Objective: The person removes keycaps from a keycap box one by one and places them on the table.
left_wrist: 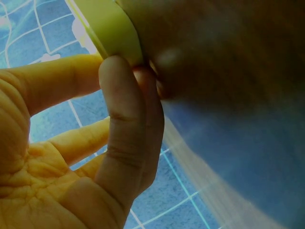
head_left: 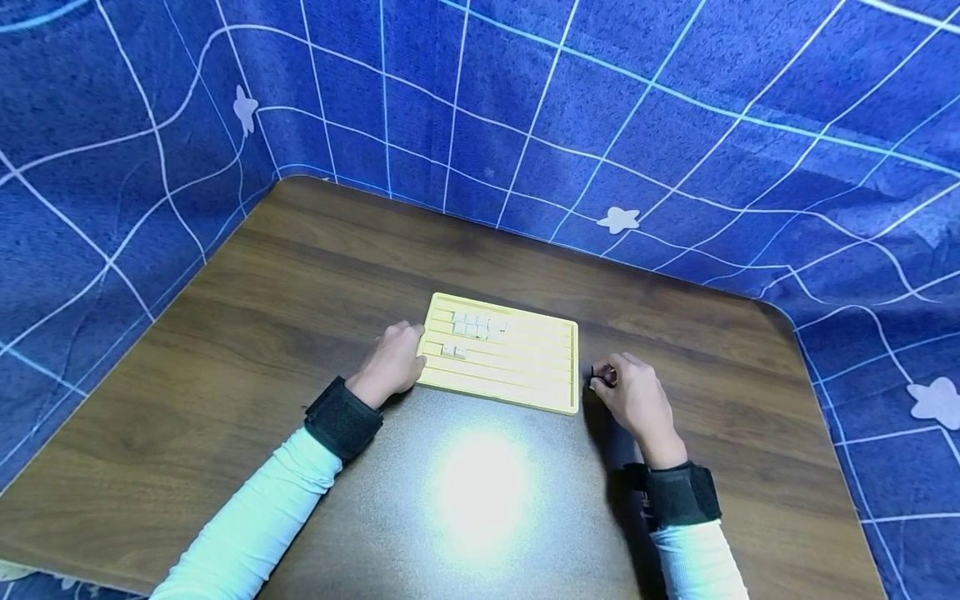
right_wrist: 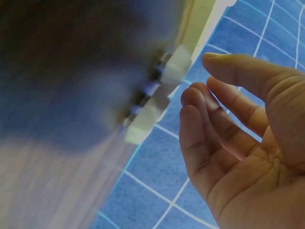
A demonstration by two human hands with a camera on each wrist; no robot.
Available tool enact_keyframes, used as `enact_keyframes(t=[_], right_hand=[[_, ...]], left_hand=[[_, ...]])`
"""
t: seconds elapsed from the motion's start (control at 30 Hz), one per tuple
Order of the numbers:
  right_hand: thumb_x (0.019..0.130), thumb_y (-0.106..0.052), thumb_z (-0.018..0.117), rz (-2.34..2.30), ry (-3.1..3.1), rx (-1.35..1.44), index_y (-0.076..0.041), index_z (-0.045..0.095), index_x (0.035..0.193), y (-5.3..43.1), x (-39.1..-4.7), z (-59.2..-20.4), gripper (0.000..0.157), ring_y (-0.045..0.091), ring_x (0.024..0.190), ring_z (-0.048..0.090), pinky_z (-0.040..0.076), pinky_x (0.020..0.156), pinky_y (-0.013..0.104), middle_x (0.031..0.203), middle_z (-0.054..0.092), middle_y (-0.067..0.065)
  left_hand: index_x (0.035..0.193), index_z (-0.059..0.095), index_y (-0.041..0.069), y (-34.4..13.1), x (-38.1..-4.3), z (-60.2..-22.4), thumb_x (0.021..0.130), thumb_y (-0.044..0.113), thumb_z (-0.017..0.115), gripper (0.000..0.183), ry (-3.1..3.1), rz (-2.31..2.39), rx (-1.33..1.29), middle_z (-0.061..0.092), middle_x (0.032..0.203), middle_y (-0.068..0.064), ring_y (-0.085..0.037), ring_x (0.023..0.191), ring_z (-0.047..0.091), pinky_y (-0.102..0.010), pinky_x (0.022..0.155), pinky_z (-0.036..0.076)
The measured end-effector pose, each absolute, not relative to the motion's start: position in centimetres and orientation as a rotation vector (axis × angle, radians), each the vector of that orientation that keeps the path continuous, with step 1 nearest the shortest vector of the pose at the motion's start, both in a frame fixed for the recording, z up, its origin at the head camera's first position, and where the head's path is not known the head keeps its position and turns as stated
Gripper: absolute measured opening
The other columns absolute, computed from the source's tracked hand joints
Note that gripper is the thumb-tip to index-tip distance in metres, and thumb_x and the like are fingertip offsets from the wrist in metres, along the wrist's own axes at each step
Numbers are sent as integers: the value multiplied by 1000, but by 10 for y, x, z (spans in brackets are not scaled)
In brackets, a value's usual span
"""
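Observation:
A flat yellow board [head_left: 517,367] with raised ridges lies on the table. Several small pale tiles [head_left: 470,325] stand in its upper rows, with a pair of tiles [head_left: 453,352] lower down. My left hand [head_left: 386,365] pinches the board's left edge; the left wrist view shows thumb and fingers on the yellow corner [left_wrist: 119,33]. Just off the board's right edge is my right hand [head_left: 636,404], fingers bent. In the right wrist view its thumb and fingertips stand apart, holding nothing visible. Blurred whitish pieces [right_wrist: 147,117] with dark parts appear beyond the fingertips.
The brown wooden table [head_left: 300,267] reaches up to a blue curtain [head_left: 420,100] with white lines and stars at its back and sides. A bright glare [head_left: 480,492] falls on the table in front of the board. Each wrist wears a black band [head_left: 343,418].

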State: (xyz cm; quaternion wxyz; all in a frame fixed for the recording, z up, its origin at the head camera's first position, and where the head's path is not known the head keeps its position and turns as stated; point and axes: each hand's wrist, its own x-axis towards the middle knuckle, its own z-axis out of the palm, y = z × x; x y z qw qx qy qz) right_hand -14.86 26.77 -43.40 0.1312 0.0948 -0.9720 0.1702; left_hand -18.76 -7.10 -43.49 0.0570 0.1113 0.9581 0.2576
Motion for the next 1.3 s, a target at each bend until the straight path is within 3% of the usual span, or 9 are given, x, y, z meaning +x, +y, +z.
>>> enact_keyframes(t=[0.1,0.57,0.9,1.07,1.3], right_hand=[[74,-7,74,513,-2814,299,-1,67,83,258,-154,-429,13,24,68,61,54,59,44,77,65,14],[74,-10,72,620,-2759,523,-3,68,88,187,-176,-414,16,24,73,67,59,63,42,83,70,14],[78,-11,71,611,-2806,624,-4,69,91,147,-182,-412,15,21,74,64,58,62,39,85,69,12],[79,-12,71,637,-2822,646,-5,69,92,129,-184,-413,15,20,76,65,58,63,39,87,69,11],[79,-12,72,636,-2885,680,-5,67,97,112,-182,-422,20,20,82,65,59,70,36,93,67,10]], left_hand=[[115,59,-9,-71,-188,-434,82,6,64,37,2921,784,342,60,104,-27,-42,95,58,-57,81,52],[122,55,-9,-76,-190,-428,84,7,63,42,2924,764,344,59,111,-30,-43,101,56,-58,85,50],[130,49,-8,-77,-190,-423,87,8,60,47,2868,771,290,50,130,-34,-46,116,48,-60,96,44],[131,49,-7,-77,-190,-425,88,9,60,48,2868,768,280,51,129,-32,-45,115,49,-58,95,45],[132,48,-7,-73,-185,-431,88,10,59,48,2828,754,288,44,137,-35,-46,125,40,-61,102,38]])
